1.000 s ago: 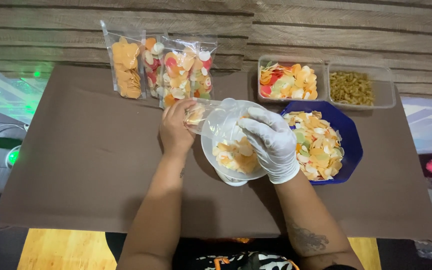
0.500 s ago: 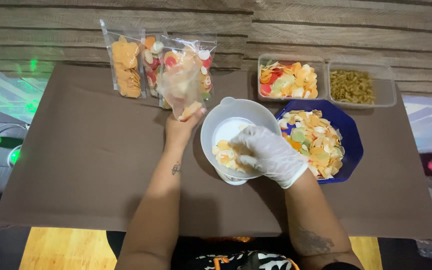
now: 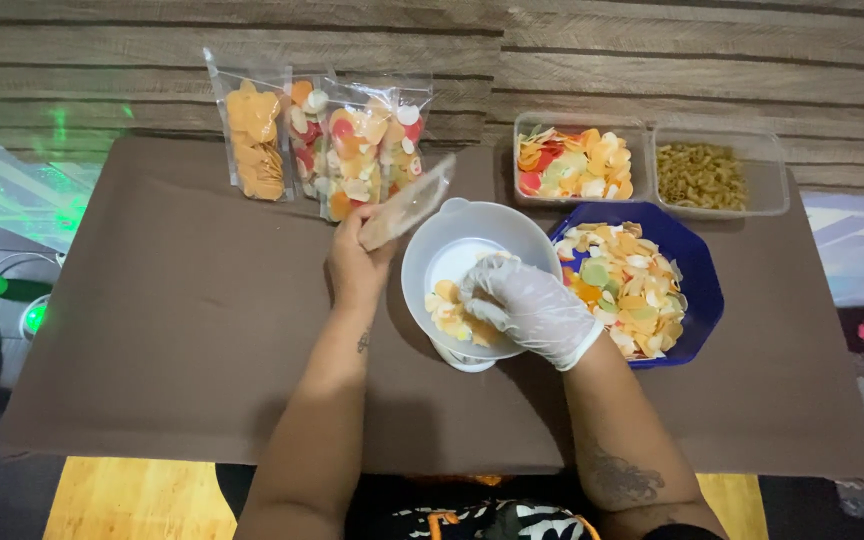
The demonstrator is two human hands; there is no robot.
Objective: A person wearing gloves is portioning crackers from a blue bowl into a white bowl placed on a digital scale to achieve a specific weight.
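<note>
White plastic, the bowl [image 3: 472, 250] sits near the middle of the bench [image 3: 172, 340], tipped toward the person on a small white base. A heap of pale orange and cream crackers [image 3: 452, 318] lies in its lower side. The right hand [image 3: 522, 305], in a thin clear glove, reaches down into the bowl with its fingers curled over the crackers; whether it has actually closed on any of them is hard to tell, since the knuckles cover the fingertips.

The left hand [image 3: 357, 265], bare, is just beside the bowl's left rim. It is closed in a pinch on the lower end of a clear plastic bag [image 3: 407, 203], which slants up and to the right over the rim and looks flat and nearly empty.

Touching the bowl on its right is a blue bowl [image 3: 697, 275] with angled sides, heaped with mixed crackers in orange, white, green and yellow. Behind these, along the far edge of the bench, stand two clear rectangular tubs: the left tub [image 3: 577, 165] holds coloured crackers, the right tub [image 3: 717, 175] holds small brownish twisted pieces.

To the far left of the tubs, filled clear packets stand upright against the wooden plank wall [image 3: 652, 60]: one packet of plain orange rounds [image 3: 252, 140] and beside it packets of mixed colours [image 3: 357, 150]. The bench is covered in a brown cloth.
</note>
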